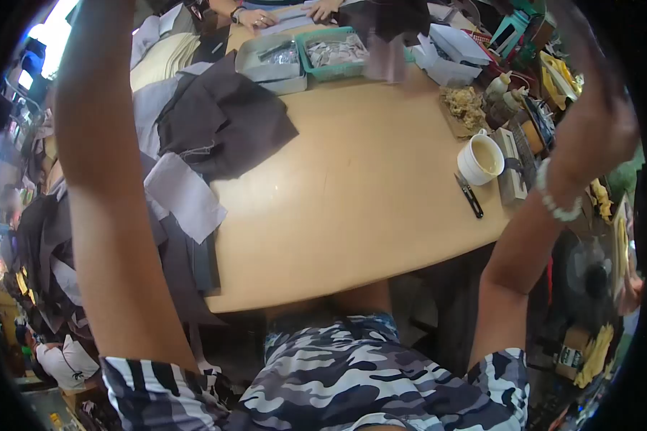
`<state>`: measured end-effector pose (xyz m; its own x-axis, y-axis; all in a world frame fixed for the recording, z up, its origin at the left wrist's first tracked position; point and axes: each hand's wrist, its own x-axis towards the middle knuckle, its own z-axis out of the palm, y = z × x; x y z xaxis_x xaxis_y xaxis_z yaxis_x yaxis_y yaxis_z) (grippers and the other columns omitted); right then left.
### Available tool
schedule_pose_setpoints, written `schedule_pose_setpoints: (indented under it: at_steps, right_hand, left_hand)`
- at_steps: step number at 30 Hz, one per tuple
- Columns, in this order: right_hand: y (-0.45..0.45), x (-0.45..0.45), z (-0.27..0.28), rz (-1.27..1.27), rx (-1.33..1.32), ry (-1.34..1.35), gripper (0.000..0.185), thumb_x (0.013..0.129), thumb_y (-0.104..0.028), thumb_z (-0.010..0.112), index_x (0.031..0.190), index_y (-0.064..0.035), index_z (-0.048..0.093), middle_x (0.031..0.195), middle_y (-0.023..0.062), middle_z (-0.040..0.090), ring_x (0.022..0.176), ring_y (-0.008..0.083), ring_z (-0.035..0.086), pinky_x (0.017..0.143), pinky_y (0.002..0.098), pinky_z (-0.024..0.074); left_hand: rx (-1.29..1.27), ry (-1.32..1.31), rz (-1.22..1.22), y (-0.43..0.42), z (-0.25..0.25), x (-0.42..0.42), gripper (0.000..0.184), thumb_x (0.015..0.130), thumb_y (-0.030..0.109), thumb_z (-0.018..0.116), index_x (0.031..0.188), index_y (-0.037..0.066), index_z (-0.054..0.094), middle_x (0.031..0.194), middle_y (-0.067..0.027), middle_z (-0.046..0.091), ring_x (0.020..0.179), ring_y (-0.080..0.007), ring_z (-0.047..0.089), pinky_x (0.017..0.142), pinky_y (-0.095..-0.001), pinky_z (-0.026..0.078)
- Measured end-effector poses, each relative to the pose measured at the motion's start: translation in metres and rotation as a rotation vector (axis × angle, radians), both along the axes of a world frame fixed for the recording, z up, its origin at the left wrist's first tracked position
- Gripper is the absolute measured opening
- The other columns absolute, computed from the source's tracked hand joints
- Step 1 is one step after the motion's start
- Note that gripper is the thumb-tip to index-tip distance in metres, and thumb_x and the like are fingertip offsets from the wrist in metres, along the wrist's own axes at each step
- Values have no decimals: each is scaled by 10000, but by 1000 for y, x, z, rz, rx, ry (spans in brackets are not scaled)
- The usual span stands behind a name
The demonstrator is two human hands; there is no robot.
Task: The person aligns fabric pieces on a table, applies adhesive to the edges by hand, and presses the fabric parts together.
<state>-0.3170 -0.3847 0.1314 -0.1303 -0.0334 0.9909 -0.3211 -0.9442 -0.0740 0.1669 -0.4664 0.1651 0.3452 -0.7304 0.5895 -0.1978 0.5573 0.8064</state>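
My left arm (108,179) reaches up past the top edge, and its hand is out of view. My right hand (602,133) is raised at the right edge, with a pale beaded bracelet (556,194) on its wrist. Its fingers are dark and smeared, so I cannot make out whether they hold anything. A blurred dark cloth (388,20) with a lighter piece hangs at the top, in front of a green tray (305,61); what holds it up is hidden. Dark grey cloth pieces (223,118) and a pale piece (183,195) lie on the table's left side.
On the table (338,215), a white cup (480,159) with a drink stands near thread snips (469,195) and a grey block (512,169). Bottles (497,86) are behind. Across the table, a person's hands (255,18) rest on light cloth. A grey tray (268,65) holds small packets.
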Motion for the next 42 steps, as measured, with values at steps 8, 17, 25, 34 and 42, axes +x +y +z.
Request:
schedule_pose_setpoints:
  at_steps: [8, 17, 25, 34, 42]
  right_hand:
    - [137, 26, -159, 369, 383, 692, 427, 742, -8, 620, 1168, 14, 596, 1034, 144, 645, 887, 304, 601, 821, 419, 459]
    - [227, 82, -232, 601, 482, 839, 555, 671, 33, 657, 1211, 49, 532, 925, 108, 621, 779, 236, 598, 732, 366, 476]
    - [215, 125, -197, 742, 653, 1006, 684, 704, -77, 718, 1318, 47, 442, 1049, 147, 625, 937, 287, 590, 832, 390, 457]
    - [98, 161, -230, 324, 390, 968, 784, 684, -59, 667, 1397, -7, 344, 995, 120, 592, 875, 278, 580, 786, 390, 463]
    - [105, 178, -219, 261, 301, 943, 665, 757, -43, 561, 1391, -17, 363, 877, 92, 580, 752, 236, 580, 678, 346, 472]
  left_hand:
    - [397, 204, 154, 167, -154, -5, 480, 730, 82, 529, 1191, -31, 596, 1211, -103, 573, 1100, -202, 489, 902, -260, 398]
    - [613, 290, 278, 212, -242, -31, 543, 771, -7, 593, 1304, -37, 495, 1164, -135, 591, 962, -184, 595, 828, -276, 472]
    - [338, -898, 814, 202, -235, -31, 638, 751, 62, 631, 1350, -20, 427, 1390, -256, 400, 1221, -372, 451, 1045, -390, 353]
    - [586, -1074, 345, 331, -248, -174, 624, 793, 236, 658, 1279, -91, 445, 1369, -253, 410, 1261, -381, 409, 1066, -405, 333]
    - [688, -1020, 230, 340, -249, -173, 605, 768, 326, 692, 1231, -24, 518, 1302, -202, 488, 1198, -331, 482, 985, -391, 419]
